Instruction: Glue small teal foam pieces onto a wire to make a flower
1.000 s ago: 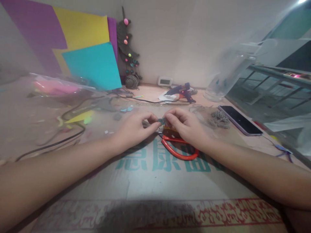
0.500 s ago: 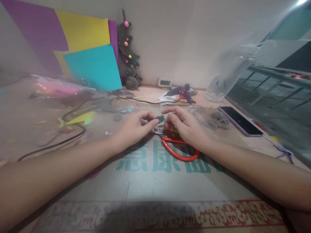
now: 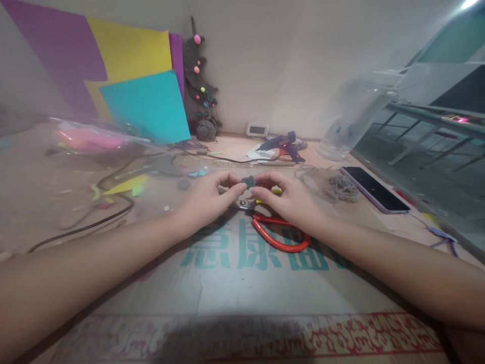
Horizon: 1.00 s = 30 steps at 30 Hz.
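A small dark green piece (image 3: 248, 181) is held up between both hands over the cardboard (image 3: 227, 293). My left hand (image 3: 215, 197) pinches its left side between thumb and fingers. On its right side, the thumb and fingers of my right hand (image 3: 286, 197) close in on it and appear to touch its edge. Red-handled scissors (image 3: 282, 245) lie on the cardboard beneath the hands, their blades partly hidden under my left hand. A bit of yellow shows behind my right thumb.
A phone (image 3: 375, 189) and a coil of grey cord (image 3: 343, 188) lie at the right. Farther back are a glue gun (image 3: 282, 144), a small white clock (image 3: 257, 129) and a clear plastic container (image 3: 344, 126). A black cable (image 3: 87, 221) curves across the left, near paper scraps.
My right hand's fingertips have moved left and closed around the right side of the green piece. My left hand has barely moved.
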Available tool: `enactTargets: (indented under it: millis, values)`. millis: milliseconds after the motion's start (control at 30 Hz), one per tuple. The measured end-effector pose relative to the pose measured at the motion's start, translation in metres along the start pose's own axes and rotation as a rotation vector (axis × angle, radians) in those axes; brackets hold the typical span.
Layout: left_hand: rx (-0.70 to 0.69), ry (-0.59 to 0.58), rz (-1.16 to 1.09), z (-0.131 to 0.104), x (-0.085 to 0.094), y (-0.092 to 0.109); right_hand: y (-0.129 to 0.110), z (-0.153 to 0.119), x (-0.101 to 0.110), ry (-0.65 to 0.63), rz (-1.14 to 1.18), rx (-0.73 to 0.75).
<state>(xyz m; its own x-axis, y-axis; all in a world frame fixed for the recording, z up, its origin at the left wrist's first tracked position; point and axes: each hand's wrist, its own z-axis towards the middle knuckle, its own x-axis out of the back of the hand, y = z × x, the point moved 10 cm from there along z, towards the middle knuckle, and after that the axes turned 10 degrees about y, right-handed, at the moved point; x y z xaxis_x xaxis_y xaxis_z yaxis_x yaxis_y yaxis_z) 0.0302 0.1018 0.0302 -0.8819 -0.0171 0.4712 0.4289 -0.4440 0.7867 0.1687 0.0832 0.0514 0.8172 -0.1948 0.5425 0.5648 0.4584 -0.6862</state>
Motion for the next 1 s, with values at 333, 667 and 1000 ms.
enactTargets:
  millis: [333,667,1000]
  values:
    - [-0.045,-0.003,0.023,0.0004,-0.0019,0.0017,-0.0048,-0.0016,0.0008,0.009,-0.043,0.049]
    - [-0.013,0.007,0.072,0.0008,0.0008,0.0018,-0.0073,-0.0034,-0.0056,-0.027,-0.067,0.081]
    - [-0.069,0.002,0.068,0.0012,-0.0007,0.0052,-0.0079,-0.0040,-0.0073,-0.046,-0.069,0.099]
